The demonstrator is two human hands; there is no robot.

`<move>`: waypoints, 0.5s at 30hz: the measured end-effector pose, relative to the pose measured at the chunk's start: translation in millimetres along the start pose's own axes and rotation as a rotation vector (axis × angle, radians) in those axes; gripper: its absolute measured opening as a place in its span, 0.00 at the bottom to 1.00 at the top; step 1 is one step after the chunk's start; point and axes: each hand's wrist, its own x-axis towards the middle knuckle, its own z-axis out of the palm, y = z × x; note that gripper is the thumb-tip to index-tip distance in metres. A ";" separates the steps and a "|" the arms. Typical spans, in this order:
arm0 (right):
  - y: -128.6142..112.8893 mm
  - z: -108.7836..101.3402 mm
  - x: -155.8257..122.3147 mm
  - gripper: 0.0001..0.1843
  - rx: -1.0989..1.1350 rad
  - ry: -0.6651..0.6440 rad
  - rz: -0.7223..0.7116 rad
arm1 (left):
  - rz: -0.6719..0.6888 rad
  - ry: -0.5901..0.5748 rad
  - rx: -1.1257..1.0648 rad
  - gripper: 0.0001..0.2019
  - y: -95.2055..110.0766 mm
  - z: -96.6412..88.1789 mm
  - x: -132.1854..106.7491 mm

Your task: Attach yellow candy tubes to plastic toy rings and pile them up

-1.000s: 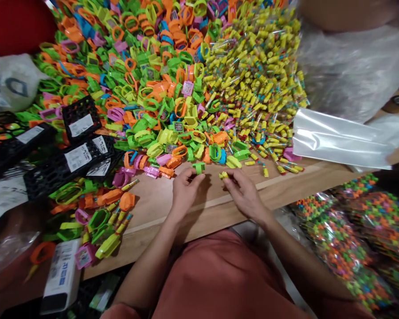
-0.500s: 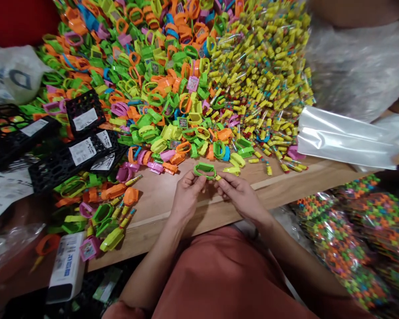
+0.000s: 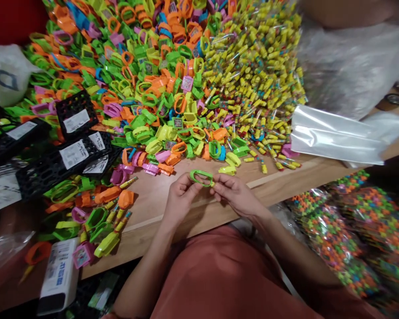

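Observation:
A bright green plastic toy watch strap (image 3: 201, 178), bent into a loop, sits between my two hands above the wooden table (image 3: 269, 188). My left hand (image 3: 182, 197) pinches its left side, and my right hand (image 3: 234, 192) pinches its right end. Any yellow piece in my right fingers is hidden or too small to tell. Just beyond my hands lies the front edge of a heap of colourful plastic toy watches (image 3: 146, 88). Loose yellow tubes (image 3: 252, 75) are heaped to its right.
Black plastic crates with white labels (image 3: 73, 155) rest on the heap at left, with loose toy parts (image 3: 96, 221) below them. A clear plastic bag (image 3: 335, 135) lies at right. Filled multicoloured packs (image 3: 346, 239) sit below the table's right edge, and a white box (image 3: 58, 277) sits at its left edge.
The green strap has gone from a small piece in my left fingers to an open loop held by both hands. The yellow piece seen earlier in my right fingers no longer shows.

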 end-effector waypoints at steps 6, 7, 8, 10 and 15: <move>-2.1 7.4 -2.4 0.19 -0.209 -0.053 -0.064 | 0.014 0.069 0.174 0.07 14.5 -5.1 -11.8; -5.2 3.3 -3.1 0.18 -0.297 -0.034 -0.111 | 0.016 0.114 0.233 0.07 20.8 -13.6 -15.0; -9.0 -3.9 -3.7 0.17 -0.397 0.006 -0.163 | 0.021 0.185 0.308 0.07 28.5 -24.7 -18.3; -17.8 -27.8 -4.8 0.15 -0.609 0.148 -0.267 | 0.026 0.403 0.488 0.08 47.3 -51.6 -24.2; -26.2 -105.8 -2.7 0.15 -1.128 0.470 -0.419 | 0.217 0.947 0.785 0.15 77.2 -88.8 -20.8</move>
